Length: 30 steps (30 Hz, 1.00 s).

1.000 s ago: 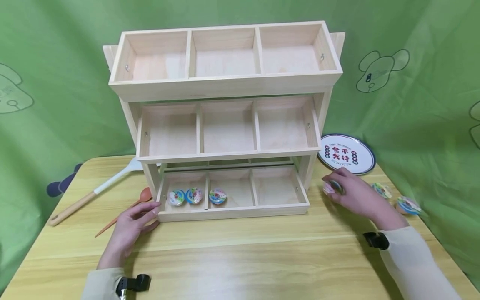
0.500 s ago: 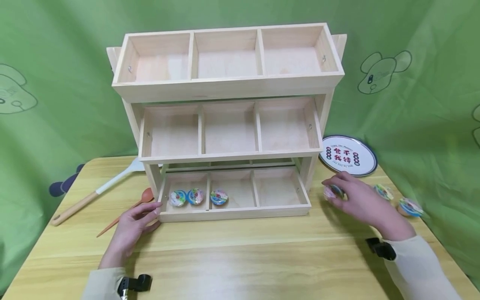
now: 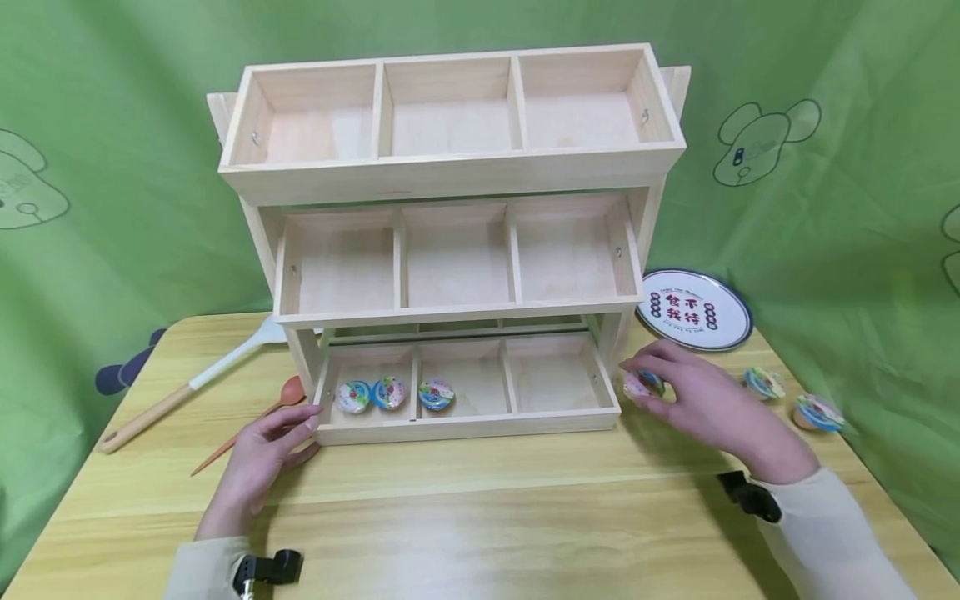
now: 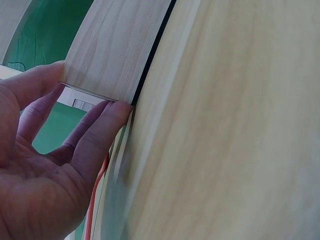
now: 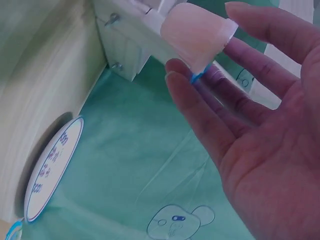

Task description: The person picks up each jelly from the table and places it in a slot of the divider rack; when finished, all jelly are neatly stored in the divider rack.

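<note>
A small jelly cup with a pinkish translucent body sits between the thumb and fingertips of my right hand. In the head view the cup is just right of the rack's bottom tray, its printed lid partly covered by the fingers. My left hand touches the left front corner of the wooden rack's bottom tray, its fingertips against the end of the front board. That tray holds two jelly cups in the left compartment, one a jelly cup, and another jelly cup in the middle one.
Two more jelly cups, a nearer one and a farther one, stand on the right of the table. Behind them lies an oval plate. A white spatula and an orange spoon lie at the left.
My right hand has moved left with the jelly cup, toward the bottom tray's right end. The left hand stays at the tray's corner.
</note>
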Each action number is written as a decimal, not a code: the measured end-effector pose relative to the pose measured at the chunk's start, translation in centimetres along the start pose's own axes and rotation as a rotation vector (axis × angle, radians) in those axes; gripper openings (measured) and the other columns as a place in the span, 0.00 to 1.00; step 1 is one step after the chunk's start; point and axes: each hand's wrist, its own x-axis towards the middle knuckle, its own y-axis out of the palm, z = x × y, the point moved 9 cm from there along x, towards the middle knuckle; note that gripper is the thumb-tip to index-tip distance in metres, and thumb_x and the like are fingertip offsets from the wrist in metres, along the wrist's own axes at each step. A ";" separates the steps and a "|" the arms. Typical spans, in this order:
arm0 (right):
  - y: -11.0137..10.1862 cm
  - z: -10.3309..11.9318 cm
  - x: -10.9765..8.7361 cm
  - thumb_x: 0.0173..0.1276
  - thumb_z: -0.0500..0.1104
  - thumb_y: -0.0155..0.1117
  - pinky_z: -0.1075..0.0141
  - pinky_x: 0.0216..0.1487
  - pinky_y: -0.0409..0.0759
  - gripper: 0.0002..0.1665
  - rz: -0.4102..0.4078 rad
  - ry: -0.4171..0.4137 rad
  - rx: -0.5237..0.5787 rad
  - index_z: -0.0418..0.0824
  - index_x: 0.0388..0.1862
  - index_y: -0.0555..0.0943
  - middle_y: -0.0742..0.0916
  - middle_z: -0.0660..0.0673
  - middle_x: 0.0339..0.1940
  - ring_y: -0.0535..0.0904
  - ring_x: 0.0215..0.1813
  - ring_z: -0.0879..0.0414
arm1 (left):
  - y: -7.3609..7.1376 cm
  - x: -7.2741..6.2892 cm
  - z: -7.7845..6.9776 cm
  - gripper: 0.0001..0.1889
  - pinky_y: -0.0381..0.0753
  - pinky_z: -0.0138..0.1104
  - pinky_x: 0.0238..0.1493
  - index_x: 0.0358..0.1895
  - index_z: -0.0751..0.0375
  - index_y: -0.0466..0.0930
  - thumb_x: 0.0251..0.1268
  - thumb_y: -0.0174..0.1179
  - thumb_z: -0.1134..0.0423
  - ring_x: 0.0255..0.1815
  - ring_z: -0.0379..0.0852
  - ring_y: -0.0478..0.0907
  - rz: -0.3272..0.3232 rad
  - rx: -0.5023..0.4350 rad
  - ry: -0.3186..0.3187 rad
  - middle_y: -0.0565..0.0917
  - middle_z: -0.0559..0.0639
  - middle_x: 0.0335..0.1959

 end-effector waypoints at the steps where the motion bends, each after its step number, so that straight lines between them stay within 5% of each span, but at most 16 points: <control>1: 0.0 0.2 0.1 0.65 0.42 0.71 0.41 0.51 0.80 0.23 0.000 -0.004 0.001 0.37 0.58 0.80 0.80 0.40 0.54 0.79 0.51 0.40 | 0.0 0.0 0.0 0.20 0.83 0.40 0.54 0.59 0.76 0.75 0.69 0.62 0.68 0.48 0.42 0.79 0.000 0.000 0.000 0.70 0.62 0.58; 8: 0.7 1.7 1.2 0.64 0.39 0.71 0.43 0.54 0.80 0.23 0.029 -0.021 0.026 0.37 0.57 0.80 0.79 0.41 0.54 0.78 0.53 0.42 | -0.1 0.1 0.2 0.20 0.83 0.40 0.54 0.60 0.76 0.74 0.69 0.62 0.68 0.49 0.42 0.78 -0.003 0.001 -0.004 0.69 0.62 0.59; 21: 1.5 4.6 3.6 0.65 0.40 0.70 0.59 0.42 0.85 0.19 0.035 -0.098 0.033 0.39 0.55 0.82 0.80 0.46 0.51 0.80 0.45 0.51 | -0.1 0.1 -0.1 0.21 0.83 0.40 0.54 0.60 0.76 0.74 0.69 0.62 0.67 0.48 0.42 0.79 -0.003 0.011 0.008 0.72 0.59 0.56; 30: 2.5 6.7 5.7 0.61 0.38 0.73 0.59 0.44 0.84 0.22 0.034 -0.164 0.063 0.41 0.54 0.83 0.80 0.47 0.52 0.80 0.45 0.52 | -0.1 0.0 0.0 0.21 0.82 0.40 0.54 0.60 0.75 0.74 0.69 0.62 0.68 0.49 0.42 0.80 0.000 -0.002 0.000 0.71 0.61 0.58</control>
